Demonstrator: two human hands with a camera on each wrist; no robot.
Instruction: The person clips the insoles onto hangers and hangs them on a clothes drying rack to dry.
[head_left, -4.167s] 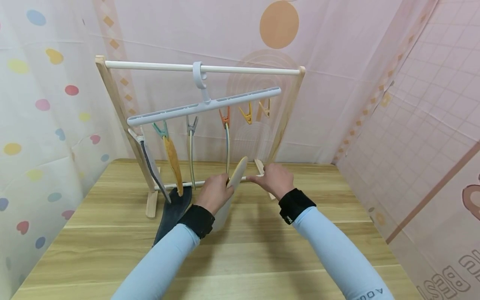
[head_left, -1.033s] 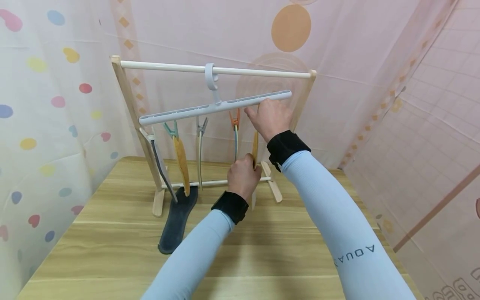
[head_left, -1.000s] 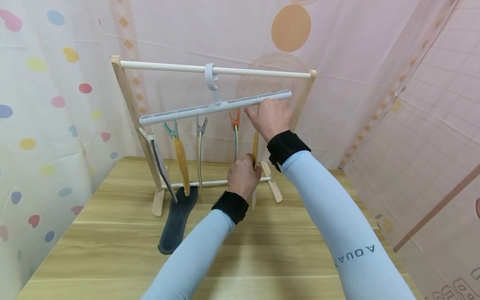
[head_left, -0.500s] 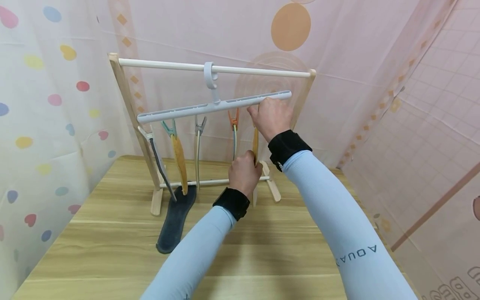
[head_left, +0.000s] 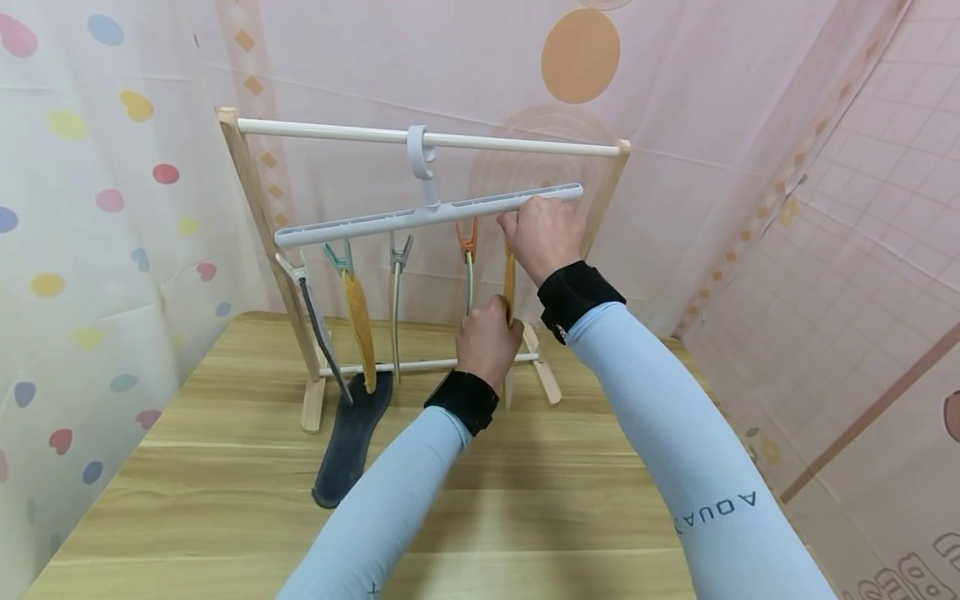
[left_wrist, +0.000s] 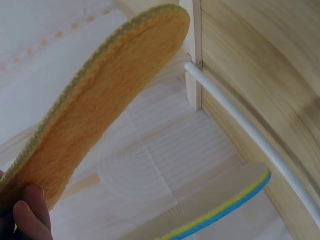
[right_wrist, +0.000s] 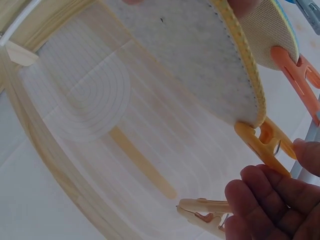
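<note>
The yellow insole is held up under the grey hanger bar, which hangs from the wooden rack at the far end of the table. The lower part of the insole is gripped by the left hand, with the fingers curled round its edge. The right hand is up at the bar. Its fingers are bent beside the yellow clip, but whether the clip is being squeezed cannot be told. In the right wrist view the toe end of the insole is already sitting in the mouth of the clip.

To do this well, the insole should be kept straight and still from below. The toe end should be pushed well into the clip (a thin bite can slip). The clip should be let go slowly. The lower hand should be taken away last, once the insole is seen to hang by itself. The neighbour insole in the orange clip should not be bumped.
</note>
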